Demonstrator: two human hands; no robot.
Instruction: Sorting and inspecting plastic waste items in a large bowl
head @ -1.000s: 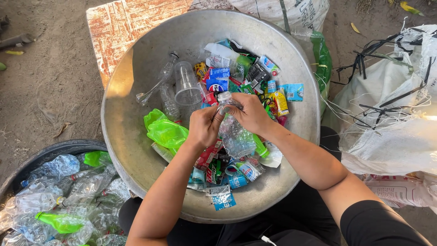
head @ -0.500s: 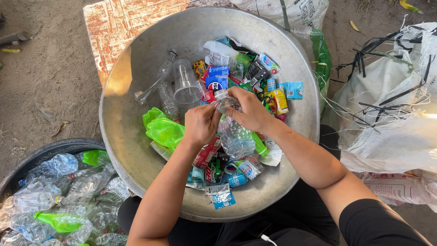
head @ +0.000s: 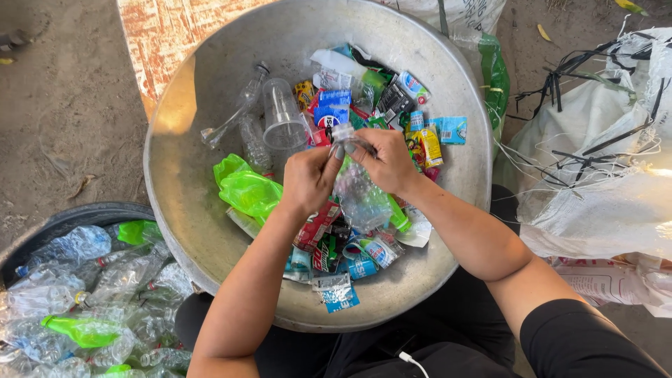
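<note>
Many crushed clear bottles [head: 70, 280] are heaped in a dark round tub [head: 84, 213] at the far left, with a green bottle [head: 80, 330] lying among them. Next to the tub, a wide metal basin [head: 182, 189] is seen resting on the ground in front of the person. Toward its left part a clear plastic cup [head: 282, 119] and a few clear bottles [head: 245, 112] are lying, and just below them a bright green crumpled bottle [head: 248, 192] is found. A heap of torn coloured labels [head: 364, 105] is spread across the middle and right of the basin. Above that heap a crumpled clear bottle [head: 360, 196] is held between both hands. The left hand [head: 308, 178] is closed around the bottle's upper part, with the fingers pinched near its neck. The right hand [head: 385, 161] is clamped on the bottle from the other side, and its fingertips [head: 350, 147] are pressed at the small cap end. The two hands are touching each other at the thumbs. Further right, beyond the basin's rim, white woven sacks [head: 602, 182] are piled, and black cords [head: 588, 70] are tangled over them.
</note>
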